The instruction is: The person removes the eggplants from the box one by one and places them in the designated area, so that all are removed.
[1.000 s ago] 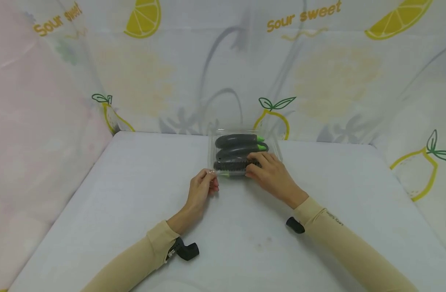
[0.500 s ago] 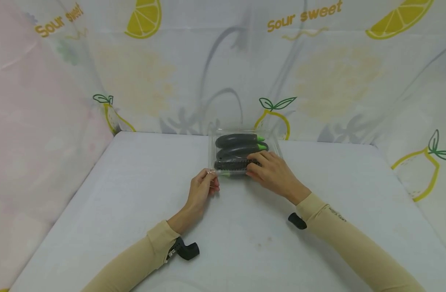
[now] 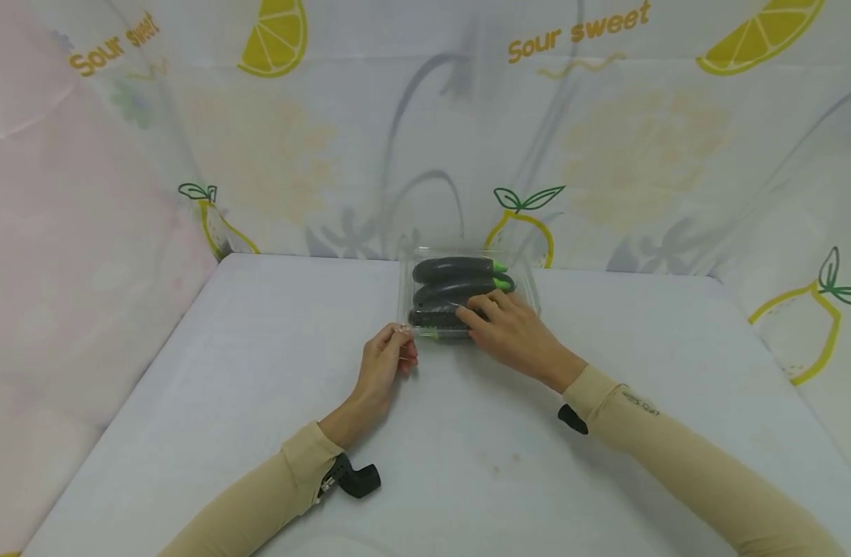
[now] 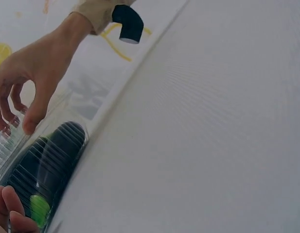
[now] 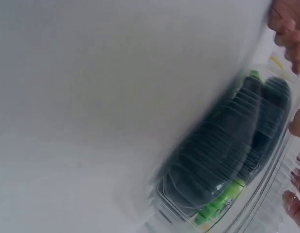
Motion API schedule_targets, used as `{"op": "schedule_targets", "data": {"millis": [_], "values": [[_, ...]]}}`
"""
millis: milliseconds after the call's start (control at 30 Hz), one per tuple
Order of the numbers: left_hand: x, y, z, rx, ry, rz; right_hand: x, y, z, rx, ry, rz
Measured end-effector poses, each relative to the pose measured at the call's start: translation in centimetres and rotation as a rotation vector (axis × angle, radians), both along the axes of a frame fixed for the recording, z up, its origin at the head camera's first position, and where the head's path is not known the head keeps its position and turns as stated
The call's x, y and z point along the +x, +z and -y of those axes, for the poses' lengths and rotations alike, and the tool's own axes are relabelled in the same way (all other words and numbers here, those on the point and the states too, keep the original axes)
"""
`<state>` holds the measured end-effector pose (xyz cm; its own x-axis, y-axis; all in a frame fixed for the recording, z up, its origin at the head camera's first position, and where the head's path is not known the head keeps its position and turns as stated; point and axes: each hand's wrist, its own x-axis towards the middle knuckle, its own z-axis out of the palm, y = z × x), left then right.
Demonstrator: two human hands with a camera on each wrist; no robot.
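Note:
Toward the back of the table stands a clear plastic container (image 3: 403,285) holding several dark eggplants (image 3: 455,270) with green caps. At its front left corner my left hand (image 3: 382,362) pinches the rim; its fingers (image 4: 12,203) show low in the left wrist view. My right hand (image 3: 517,334) reaches over the front edge with bent fingers, gripping the rim between thumb and fingers. In the right wrist view an eggplant (image 5: 215,150) shows through the ridged wall, and the right thumb (image 5: 298,122) presses by the rim.
The white table (image 3: 272,340) ends at a patterned curtain (image 3: 356,139) right behind the container. A pink-tinted cloth (image 3: 56,271) hangs on the left. Each sleeve carries a black wrist mount, the left one (image 3: 359,480) close over the table.
My right hand has shifted slightly left along the container's front edge, its fingers bunching closer. The left hand and the container stay nearly where they were.

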<state>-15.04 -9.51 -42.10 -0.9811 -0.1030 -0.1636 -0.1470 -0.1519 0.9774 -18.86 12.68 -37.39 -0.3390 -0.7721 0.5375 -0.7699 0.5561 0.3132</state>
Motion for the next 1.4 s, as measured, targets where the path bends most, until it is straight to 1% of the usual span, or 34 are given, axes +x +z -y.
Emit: {"op": "schedule_targets", "data": {"millis": [133,267,333,433,500,600,767,800,833,933,1033,1067,1167,1267,1400], "values": [[0.0,0.1,0.0,0.006,0.012,0.005,0.2,0.5,0.6,0.099,-0.055,0.0],[0.0,0.0,0.0,0.001,-0.004,0.013,0.6,1.1,1.0,0.193,-0.127,-0.005],[-0.1,-0.1,0.0,-0.007,-0.015,0.015,0.7,1.3,1.2,0.226,-0.158,-0.017],[-0.1,-0.2,-0.2,-0.012,-0.025,0.015,0.7,1.2,1.5,0.241,-0.191,-0.043],[-0.1,-0.3,-0.3,-0.011,-0.027,0.012,0.6,0.9,1.7,0.228,-0.202,-0.057],[0.0,-0.3,-0.4,-0.007,-0.03,0.013,0.1,0.2,1.7,0.154,-0.191,-0.062],[0.0,-0.2,-0.3,0.004,-0.021,0.013,-0.6,-0.6,1.5,0.025,-0.113,-0.078],[0.0,-0.2,-0.2,0.007,-0.022,0.017,-0.7,-0.7,1.4,0.015,-0.098,-0.087],[0.1,0.2,-0.2,0.006,-0.027,0.017,-0.7,-0.7,1.3,0.011,-0.088,-0.097],[0.1,0.2,0.0,0.002,-0.027,0.015,-0.9,-1.0,1.0,0.009,-0.063,-0.118],[0.0,0.2,0.0,-0.013,-0.016,0.001,-1.1,-1.1,0.9,-0.004,-0.037,-0.151],[-0.2,-0.1,0.1,-0.016,-0.007,-0.002,-1.2,-1.2,0.9,-0.015,-0.026,-0.16],[-0.1,0.0,0.2,-0.022,-0.005,-0.005,-1.4,-1.3,1.1,-0.057,0.002,-0.195],[0.0,0.1,0.2,-0.023,-0.009,0.0,-1.4,-1.5,1.2,-0.085,0.007,-0.209],[0.2,0.3,0.3,-0.018,-0.013,0.007,-1.4,-1.8,1.3,-0.103,0.008,-0.204]]}}
